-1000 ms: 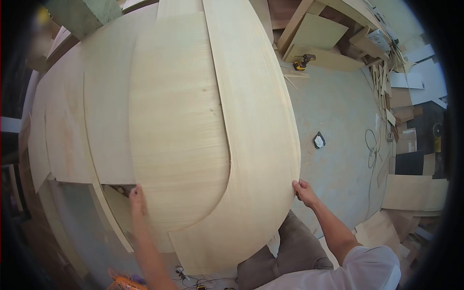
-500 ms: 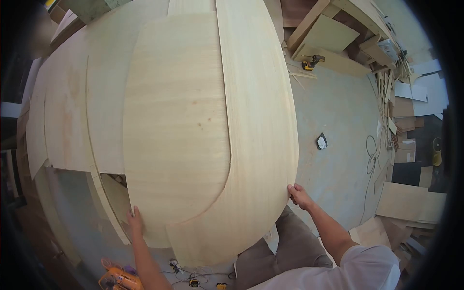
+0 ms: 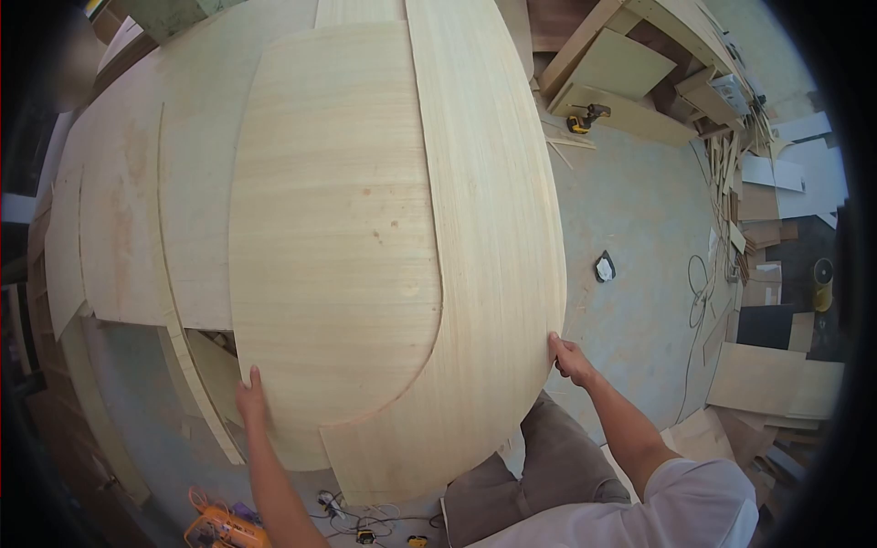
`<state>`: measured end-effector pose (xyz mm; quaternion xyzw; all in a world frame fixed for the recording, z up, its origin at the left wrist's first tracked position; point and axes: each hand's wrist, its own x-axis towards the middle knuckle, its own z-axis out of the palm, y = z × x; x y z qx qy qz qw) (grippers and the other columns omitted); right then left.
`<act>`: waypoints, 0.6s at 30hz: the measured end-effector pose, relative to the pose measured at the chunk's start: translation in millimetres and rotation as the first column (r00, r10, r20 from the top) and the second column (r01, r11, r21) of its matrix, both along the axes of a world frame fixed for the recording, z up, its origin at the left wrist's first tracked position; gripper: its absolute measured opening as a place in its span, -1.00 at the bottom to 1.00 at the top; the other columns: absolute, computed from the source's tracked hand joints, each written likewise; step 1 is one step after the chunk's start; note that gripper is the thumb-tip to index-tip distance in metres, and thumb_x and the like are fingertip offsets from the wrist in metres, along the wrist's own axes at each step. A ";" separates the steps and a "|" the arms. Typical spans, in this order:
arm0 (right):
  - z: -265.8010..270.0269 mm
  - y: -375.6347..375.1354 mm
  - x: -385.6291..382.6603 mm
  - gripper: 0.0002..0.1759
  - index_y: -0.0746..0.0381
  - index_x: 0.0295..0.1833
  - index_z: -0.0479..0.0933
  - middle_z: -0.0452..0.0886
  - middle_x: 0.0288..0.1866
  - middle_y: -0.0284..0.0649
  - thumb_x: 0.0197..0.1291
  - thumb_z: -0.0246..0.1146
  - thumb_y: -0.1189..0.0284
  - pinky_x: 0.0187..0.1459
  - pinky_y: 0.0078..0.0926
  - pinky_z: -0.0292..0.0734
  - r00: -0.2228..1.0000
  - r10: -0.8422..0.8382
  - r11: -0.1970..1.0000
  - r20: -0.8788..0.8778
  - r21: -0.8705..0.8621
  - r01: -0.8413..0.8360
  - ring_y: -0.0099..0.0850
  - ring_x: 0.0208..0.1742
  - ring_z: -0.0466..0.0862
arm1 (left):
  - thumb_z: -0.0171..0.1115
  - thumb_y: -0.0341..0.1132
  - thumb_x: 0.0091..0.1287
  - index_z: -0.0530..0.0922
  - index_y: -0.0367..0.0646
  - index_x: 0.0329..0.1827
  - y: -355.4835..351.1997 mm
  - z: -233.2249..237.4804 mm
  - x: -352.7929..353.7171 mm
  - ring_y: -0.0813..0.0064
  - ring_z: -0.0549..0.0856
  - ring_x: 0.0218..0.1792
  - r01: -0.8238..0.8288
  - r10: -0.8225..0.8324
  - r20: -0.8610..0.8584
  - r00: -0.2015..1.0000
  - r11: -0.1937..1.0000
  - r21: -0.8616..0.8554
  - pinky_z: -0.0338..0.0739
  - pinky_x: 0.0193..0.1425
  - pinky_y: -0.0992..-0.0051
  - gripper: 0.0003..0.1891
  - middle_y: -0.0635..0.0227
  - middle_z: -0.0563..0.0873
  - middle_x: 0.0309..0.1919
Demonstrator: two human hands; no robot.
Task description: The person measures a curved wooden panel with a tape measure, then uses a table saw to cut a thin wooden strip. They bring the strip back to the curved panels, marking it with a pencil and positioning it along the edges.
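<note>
Two pale plywood sheets lie one over the other in front of me: a broad plywood panel (image 3: 329, 210) at left and a plywood piece with a curved inner cut (image 3: 493, 228) at right. The cut piece appears to overlap the panel. My left hand (image 3: 251, 399) is closed on the panel's lower left edge, thumb on top, its other fingers hidden. My right hand (image 3: 572, 359) pinches the right edge of the cut piece, thumb on the upper face and fingers underneath.
More plywood (image 3: 119, 219) lies to the left under the sheets. On the floor at right are a cordless drill (image 3: 585, 119), a small dark tool (image 3: 605, 267) and a cable (image 3: 699, 288). Wood offcuts (image 3: 763, 379) pile along the right. An orange machine (image 3: 224, 528) sits at lower left.
My left hand has moved slightly up the panel's edge, its thumb now over the top. My right hand has shifted a little upward, and the cut piece's lower end slightly right.
</note>
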<state>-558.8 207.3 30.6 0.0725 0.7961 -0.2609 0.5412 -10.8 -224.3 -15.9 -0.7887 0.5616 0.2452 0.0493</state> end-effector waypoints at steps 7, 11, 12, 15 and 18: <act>-7.7 -0.3 1.6 -0.28 0.23 -0.19 0.56 0.30 -0.56 -0.48 0.41 0.01 -0.28 -0.59 -0.55 0.06 0.998 -0.033 0.998 -0.058 -0.052 0.030 -0.65 -0.60 0.18 | 0.20 0.45 0.27 0.28 -0.61 0.44 -33.4 -12.9 -20.8 -0.15 0.39 0.46 0.044 -0.043 -0.045 0.998 0.999 0.014 0.25 0.56 0.17 0.13 -0.34 0.42 0.40; -9.0 -4.6 -3.0 -0.22 0.40 0.04 0.61 0.58 -0.31 -0.31 0.41 0.08 -0.22 -0.46 -0.51 0.33 0.994 0.004 1.000 -0.113 -0.007 -0.005 -0.56 -0.40 0.44 | 0.20 0.47 0.25 0.29 -0.59 0.45 -36.2 -28.3 -7.5 -0.14 0.40 0.46 0.055 -0.055 -0.039 0.998 0.998 -0.007 0.26 0.55 0.16 0.15 -0.32 0.43 0.40; -8.0 -6.4 -4.5 -0.23 0.41 0.05 0.61 0.60 -0.27 -0.30 0.42 0.09 -0.21 -0.41 -0.51 0.39 0.994 0.003 1.000 -0.111 -0.008 -0.004 -0.55 -0.35 0.48 | 0.20 0.48 0.24 0.29 -0.59 0.45 -35.6 -32.3 -4.8 -0.14 0.40 0.47 0.043 -0.043 -0.048 0.998 0.999 -0.014 0.26 0.55 0.16 0.15 -0.32 0.42 0.40; -8.2 -12.1 -5.9 -0.26 0.43 0.10 0.60 0.66 -0.19 -0.25 0.43 0.12 -0.15 -0.23 -0.48 0.50 0.987 0.001 0.997 -0.161 -0.074 -0.013 -0.54 -0.24 0.55 | 0.19 0.50 0.23 0.28 -0.59 0.45 -33.9 -33.2 -4.3 -0.13 0.40 0.46 0.028 -0.029 -0.066 0.997 0.999 -0.016 0.26 0.55 0.16 0.17 -0.33 0.41 0.41; -7.4 -19.9 -7.7 -0.28 0.44 0.10 0.61 0.70 -0.12 -0.21 0.45 0.14 -0.11 -0.04 -0.46 0.53 0.976 -0.039 0.989 -0.212 -0.147 0.008 -0.51 -0.14 0.60 | 0.17 0.53 0.22 0.31 -0.59 0.43 -30.2 -18.1 -12.9 -0.14 0.44 0.43 0.018 -0.018 -0.064 0.998 1.000 -0.001 0.29 0.52 0.15 0.18 -0.33 0.47 0.36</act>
